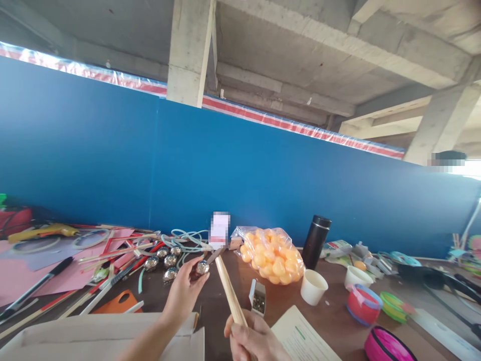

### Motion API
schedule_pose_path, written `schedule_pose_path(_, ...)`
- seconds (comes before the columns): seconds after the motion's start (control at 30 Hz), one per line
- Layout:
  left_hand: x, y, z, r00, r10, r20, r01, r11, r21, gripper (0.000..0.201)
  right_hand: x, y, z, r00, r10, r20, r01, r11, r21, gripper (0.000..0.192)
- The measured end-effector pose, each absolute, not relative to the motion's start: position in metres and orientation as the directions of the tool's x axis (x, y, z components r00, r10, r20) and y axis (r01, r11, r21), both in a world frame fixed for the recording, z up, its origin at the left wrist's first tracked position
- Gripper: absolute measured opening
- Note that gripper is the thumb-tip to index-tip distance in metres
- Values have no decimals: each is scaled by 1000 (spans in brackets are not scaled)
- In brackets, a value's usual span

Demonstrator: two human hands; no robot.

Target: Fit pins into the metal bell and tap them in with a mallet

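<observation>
Pinching a bell [202,267], the left hand [183,293] sits near clutter; the right hand [251,341] grips a stick [229,291] over bare table [214,301] beside the bag [272,253].

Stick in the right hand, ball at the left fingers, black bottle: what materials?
Stick: looks like bare wood, pale tan and matte. Ball: likely polished metal, silvery with mirror-like glints. Bottle: matte black, metal or plastic; the coating hides which.

No legible text anywhere.
</observation>
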State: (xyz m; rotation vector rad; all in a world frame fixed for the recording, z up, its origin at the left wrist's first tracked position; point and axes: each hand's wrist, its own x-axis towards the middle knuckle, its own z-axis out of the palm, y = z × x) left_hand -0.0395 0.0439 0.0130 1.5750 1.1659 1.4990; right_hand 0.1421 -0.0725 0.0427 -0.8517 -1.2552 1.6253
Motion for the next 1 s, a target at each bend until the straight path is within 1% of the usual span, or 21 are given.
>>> schedule_pose_path(0.07,-39,45,11,-46,916,398,173,-385,907,46,141,-72,43,-374,927,-26,-165,-94,-982,42)
schedule_pose_path(0.2,-39,47,9,-51,921,387,142,-377,915,49,140,-66,40,-374,925,-65,-64,-96,-993,48)
schedule_pose_path(0.27,-38,47,9,-56,928,369,118,-361,925,49,140,-65,39,-356,931,-78,-71,-110,-991,46)
schedule_pose_path(0.33,-38,46,11,-50,934,353,97,-347,933,49,141,-65,39,-346,935,-82,-121,-131,-984,43)
schedule_pose_path(0.43,-38,44,14,-38,937,346,102,-341,935,50,141,-67,41,-336,940,-58,-173,-122,-977,37)
schedule_pose_path(0.5,-38,44,16,-33,937,348,111,-343,933,49,141,-66,40,-335,941,-57,-139,-109,-984,32)
schedule_pose_path(0.63,-37,43,15,-31,929,368,59,-366,929,46,140,-62,35,-345,932,-108,-14,-121,-993,23)
schedule_pose_path(0.8,-37,44,13,-44,926,376,72,-373,925,47,141,-60,29,-347,935,-71,-59,-97,-994,23)
schedule_pose_path(0.93,-37,43,16,-49,924,378,63,-375,925,43,141,-60,27,-331,939,-91,1,-96,-995,21)
schedule_pose_path(1.0,-38,42,16,-57,925,377,71,-373,925,42,142,-60,29,-332,939,-86,-19,-98,-995,22)
